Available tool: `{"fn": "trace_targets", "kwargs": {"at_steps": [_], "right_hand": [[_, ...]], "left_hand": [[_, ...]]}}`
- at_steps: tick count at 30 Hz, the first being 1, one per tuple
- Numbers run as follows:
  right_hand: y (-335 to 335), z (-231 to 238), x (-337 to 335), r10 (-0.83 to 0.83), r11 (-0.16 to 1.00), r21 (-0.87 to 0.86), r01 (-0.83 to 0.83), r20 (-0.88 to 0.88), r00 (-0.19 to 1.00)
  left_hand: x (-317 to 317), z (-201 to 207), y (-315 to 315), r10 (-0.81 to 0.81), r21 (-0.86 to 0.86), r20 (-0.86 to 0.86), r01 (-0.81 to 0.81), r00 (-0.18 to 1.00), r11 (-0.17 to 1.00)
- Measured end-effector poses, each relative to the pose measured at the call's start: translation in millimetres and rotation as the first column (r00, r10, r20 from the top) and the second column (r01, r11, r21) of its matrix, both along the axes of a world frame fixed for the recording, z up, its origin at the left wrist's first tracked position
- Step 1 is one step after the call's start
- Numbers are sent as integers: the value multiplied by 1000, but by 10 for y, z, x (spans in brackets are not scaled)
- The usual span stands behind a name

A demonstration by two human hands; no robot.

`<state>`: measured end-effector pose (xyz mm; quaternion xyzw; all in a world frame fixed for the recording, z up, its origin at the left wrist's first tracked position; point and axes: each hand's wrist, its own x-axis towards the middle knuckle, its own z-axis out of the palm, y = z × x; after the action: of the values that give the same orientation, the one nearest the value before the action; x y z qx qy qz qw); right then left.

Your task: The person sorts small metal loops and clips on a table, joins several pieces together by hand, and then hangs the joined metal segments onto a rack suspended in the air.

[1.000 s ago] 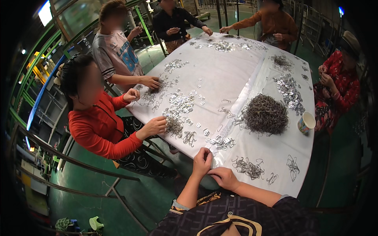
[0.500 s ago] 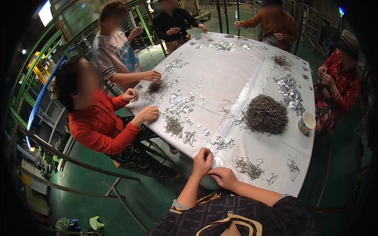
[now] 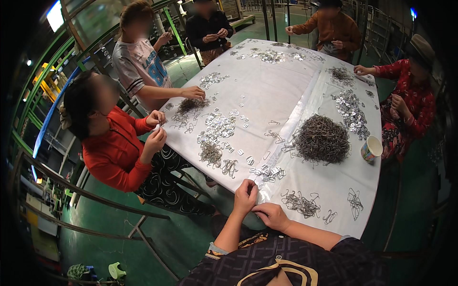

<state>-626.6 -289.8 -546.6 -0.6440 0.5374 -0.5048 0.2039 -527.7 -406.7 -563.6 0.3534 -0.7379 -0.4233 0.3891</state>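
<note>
At the near edge of the white-covered table (image 3: 267,114), my left hand (image 3: 244,196) is closed, thumb and fingers pressed together. Just right of it and lower, my right hand (image 3: 271,214) is also closed, its thumb tip close to the left hand. Anything pinched in either is too small or hidden to make out. Beyond my left hand lies a small heap of flat silver metal pieces with slots (image 3: 268,172). A loose pile of bent wire hooks (image 3: 301,204) is to the right of my right hand, with a few more hooks (image 3: 354,204) farther right.
A large dark mound of wire hooks (image 3: 322,139) stands at right centre, a paper cup (image 3: 371,148) beside it. More slotted silver pieces (image 3: 218,126) lie left. A co-worker in red (image 3: 117,148) sits at the left; others work around the table. A metal rail (image 3: 95,195) runs lower left.
My hands have stayed in place. The left co-worker in red has brought both hands together off the table. The person at the right now reaches one hand onto the table.
</note>
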Motion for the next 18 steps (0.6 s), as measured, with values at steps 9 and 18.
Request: {"fn": "trace_targets", "kwargs": {"at_steps": [9, 18], "right_hand": [[3, -10, 3, -5, 1000, -7, 5, -10, 1000], [3, 2, 2, -2, 1000, 1, 2, -11, 1000]], "left_hand": [[1, 48, 16, 12, 27, 28, -12, 1000, 1000], [1, 48, 21, 12, 49, 23, -13, 1000, 999]]}}
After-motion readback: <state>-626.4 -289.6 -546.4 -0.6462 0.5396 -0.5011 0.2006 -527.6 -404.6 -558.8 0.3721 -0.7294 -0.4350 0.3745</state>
